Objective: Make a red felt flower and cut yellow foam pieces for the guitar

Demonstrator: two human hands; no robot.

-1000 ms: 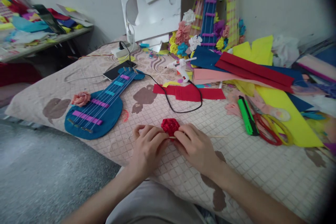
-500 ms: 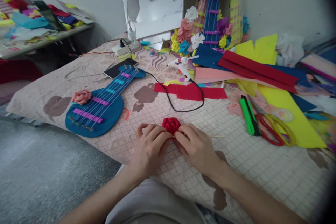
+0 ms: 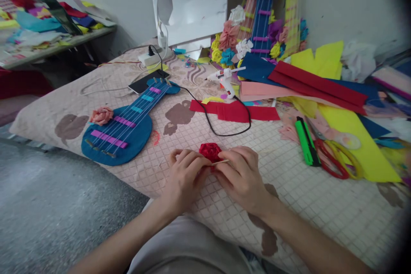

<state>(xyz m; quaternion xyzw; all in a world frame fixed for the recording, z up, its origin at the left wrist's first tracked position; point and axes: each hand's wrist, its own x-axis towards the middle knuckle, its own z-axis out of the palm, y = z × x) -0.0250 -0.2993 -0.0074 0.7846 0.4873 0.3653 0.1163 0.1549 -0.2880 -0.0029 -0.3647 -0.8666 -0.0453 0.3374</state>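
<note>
A small red rolled felt rose [image 3: 210,151] sits on the quilted bed cover [image 3: 289,197] right in front of me. My left hand [image 3: 186,175] is closed around its left and lower side. My right hand [image 3: 239,175] pinches a thin wooden stick [image 3: 221,162] that pokes out from under the rose on its right. Both hands rest on the cover and touch the rose.
A blue felt guitar [image 3: 123,128] with a pink rose [image 3: 101,115] lies to the left, near a phone [image 3: 146,82]. Beyond are red felt strips [image 3: 234,111], a glue gun [image 3: 224,79] with black cord, a green cutter [image 3: 306,141], red-handled scissors [image 3: 334,156] and stacked felt sheets [image 3: 321,81].
My right hand has curled its fingers and drawn the stick's end up into view beside the rose; earlier the stick lay flat on the cover to the right. The left hand barely moved.
</note>
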